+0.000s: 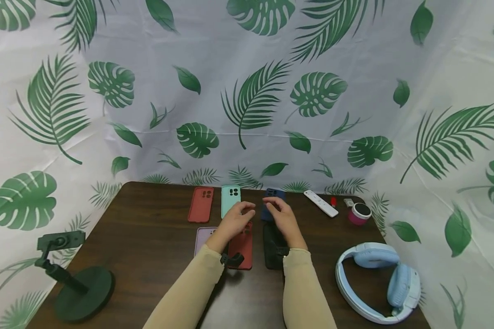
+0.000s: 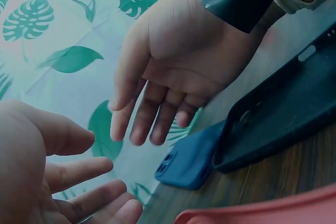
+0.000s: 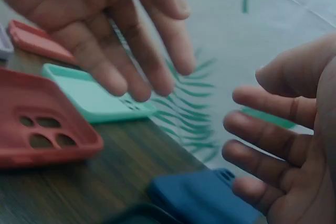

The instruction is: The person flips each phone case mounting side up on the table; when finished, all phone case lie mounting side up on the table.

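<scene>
My left hand (image 1: 234, 223) hovers over the table with nothing in it, its fingers loosely curved. Facing it, my right hand (image 1: 285, 220) is also empty, its fingers relaxed. A gap separates the two hands. Below and around the left hand lie a mint phone case (image 1: 229, 199), a lilac phone case (image 1: 203, 238) and a red phone case (image 1: 243, 250). Under the right hand are a blue phone case (image 2: 190, 158) and a black phone case (image 2: 286, 108). Another red phone case (image 1: 200, 204) lies farther left.
A white remote (image 1: 321, 204), a small red item (image 1: 333, 201) and a pink round container (image 1: 359, 214) are at the back right. Light blue headphones (image 1: 368, 315) lie at the right front. A dark stand (image 1: 82, 297) occupies the left side of the wooden table (image 1: 148, 237). Leaf-patterned cloth hangs behind.
</scene>
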A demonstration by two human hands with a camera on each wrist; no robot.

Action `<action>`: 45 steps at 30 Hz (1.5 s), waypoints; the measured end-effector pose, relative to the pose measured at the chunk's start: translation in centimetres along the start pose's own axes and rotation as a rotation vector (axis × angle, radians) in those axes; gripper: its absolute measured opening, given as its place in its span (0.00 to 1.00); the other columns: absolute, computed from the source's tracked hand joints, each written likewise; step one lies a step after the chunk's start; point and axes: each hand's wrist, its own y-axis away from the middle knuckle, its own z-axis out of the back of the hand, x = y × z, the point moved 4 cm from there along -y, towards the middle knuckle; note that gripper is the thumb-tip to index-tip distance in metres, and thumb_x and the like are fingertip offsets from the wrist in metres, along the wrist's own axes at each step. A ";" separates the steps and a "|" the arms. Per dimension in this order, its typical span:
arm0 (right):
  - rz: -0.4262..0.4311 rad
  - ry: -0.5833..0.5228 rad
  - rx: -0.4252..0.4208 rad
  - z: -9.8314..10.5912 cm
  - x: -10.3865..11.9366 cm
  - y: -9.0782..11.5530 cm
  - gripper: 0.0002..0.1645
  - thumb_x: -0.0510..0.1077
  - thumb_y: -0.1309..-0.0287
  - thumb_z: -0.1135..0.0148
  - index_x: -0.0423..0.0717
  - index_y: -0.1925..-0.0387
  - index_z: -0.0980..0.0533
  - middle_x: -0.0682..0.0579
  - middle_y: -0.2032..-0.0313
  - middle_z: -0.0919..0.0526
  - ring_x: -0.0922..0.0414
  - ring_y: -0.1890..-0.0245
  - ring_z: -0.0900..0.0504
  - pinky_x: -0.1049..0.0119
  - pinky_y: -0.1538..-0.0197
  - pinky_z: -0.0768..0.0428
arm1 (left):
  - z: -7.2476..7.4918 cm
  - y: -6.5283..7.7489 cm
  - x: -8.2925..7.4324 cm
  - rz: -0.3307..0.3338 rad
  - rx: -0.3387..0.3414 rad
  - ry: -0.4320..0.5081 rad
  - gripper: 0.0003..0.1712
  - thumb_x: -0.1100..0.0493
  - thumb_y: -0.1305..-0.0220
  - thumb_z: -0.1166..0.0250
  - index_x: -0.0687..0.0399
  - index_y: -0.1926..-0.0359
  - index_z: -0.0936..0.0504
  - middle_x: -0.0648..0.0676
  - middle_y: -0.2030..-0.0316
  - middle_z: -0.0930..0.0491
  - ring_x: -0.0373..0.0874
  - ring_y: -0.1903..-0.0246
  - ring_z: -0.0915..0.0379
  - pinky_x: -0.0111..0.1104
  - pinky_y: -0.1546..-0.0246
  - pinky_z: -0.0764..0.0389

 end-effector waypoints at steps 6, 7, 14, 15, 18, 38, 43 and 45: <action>-0.108 0.126 -0.113 2.4 -1.6 0.2 0.22 0.55 0.27 0.43 0.48 0.41 0.21 0.49 0.41 0.22 0.49 0.37 0.26 0.45 0.31 0.31 | -2.0 -1.9 0.4 0.043 0.024 0.043 0.28 0.48 0.23 0.44 0.54 0.29 0.29 0.61 0.32 0.29 0.61 0.43 0.24 0.52 0.46 0.21; -0.122 0.146 -0.132 2.6 -1.8 0.3 0.21 0.54 0.27 0.42 0.48 0.41 0.21 0.47 0.41 0.23 0.48 0.38 0.26 0.46 0.32 0.30 | -2.3 -2.1 0.4 0.047 0.027 0.046 0.28 0.48 0.23 0.44 0.56 0.29 0.30 0.62 0.32 0.29 0.62 0.42 0.24 0.53 0.45 0.21; -0.173 0.231 -0.247 3.8 -2.6 0.3 0.21 0.49 0.30 0.41 0.42 0.43 0.21 0.39 0.47 0.24 0.45 0.45 0.26 0.48 0.39 0.29 | -3.7 -3.3 0.1 0.070 0.045 0.079 0.35 0.42 0.26 0.43 0.58 0.28 0.31 0.62 0.31 0.29 0.59 0.31 0.32 0.54 0.32 0.30; -0.181 0.239 -0.254 3.9 -2.6 0.2 0.21 0.49 0.30 0.41 0.41 0.42 0.21 0.38 0.46 0.24 0.44 0.45 0.26 0.47 0.39 0.29 | -3.9 -3.5 0.0 0.077 0.051 0.087 0.35 0.42 0.26 0.42 0.58 0.28 0.32 0.61 0.30 0.29 0.59 0.30 0.33 0.54 0.32 0.30; -0.237 0.258 -0.253 4.1 -2.8 0.2 0.23 0.50 0.31 0.41 0.41 0.41 0.23 0.37 0.45 0.25 0.43 0.43 0.27 0.45 0.37 0.29 | -4.5 -3.8 0.1 0.101 0.064 0.083 0.37 0.41 0.27 0.43 0.57 0.26 0.34 0.61 0.29 0.30 0.58 0.30 0.34 0.54 0.32 0.31; -0.289 0.331 -0.177 3.4 -2.7 -0.3 0.28 0.52 0.30 0.42 0.40 0.36 0.25 0.37 0.41 0.23 0.41 0.38 0.25 0.42 0.34 0.29 | -4.9 -3.3 -1.0 0.137 0.128 0.114 0.43 0.36 0.28 0.43 0.56 0.23 0.39 0.59 0.25 0.36 0.59 0.27 0.38 0.56 0.30 0.33; -0.284 0.341 -0.167 3.2 -2.9 -0.3 0.27 0.52 0.30 0.42 0.40 0.37 0.23 0.37 0.40 0.23 0.40 0.36 0.25 0.42 0.32 0.29 | -4.9 -3.1 -0.8 0.172 0.139 0.220 0.44 0.37 0.28 0.41 0.59 0.24 0.39 0.61 0.25 0.37 0.60 0.28 0.37 0.55 0.30 0.33; -0.288 0.339 -0.163 3.1 -3.0 -0.3 0.26 0.52 0.29 0.42 0.41 0.38 0.23 0.37 0.39 0.24 0.40 0.36 0.25 0.42 0.32 0.30 | -4.9 -3.0 -0.7 0.180 0.132 0.245 0.43 0.39 0.28 0.40 0.60 0.24 0.39 0.62 0.25 0.37 0.60 0.28 0.37 0.55 0.31 0.32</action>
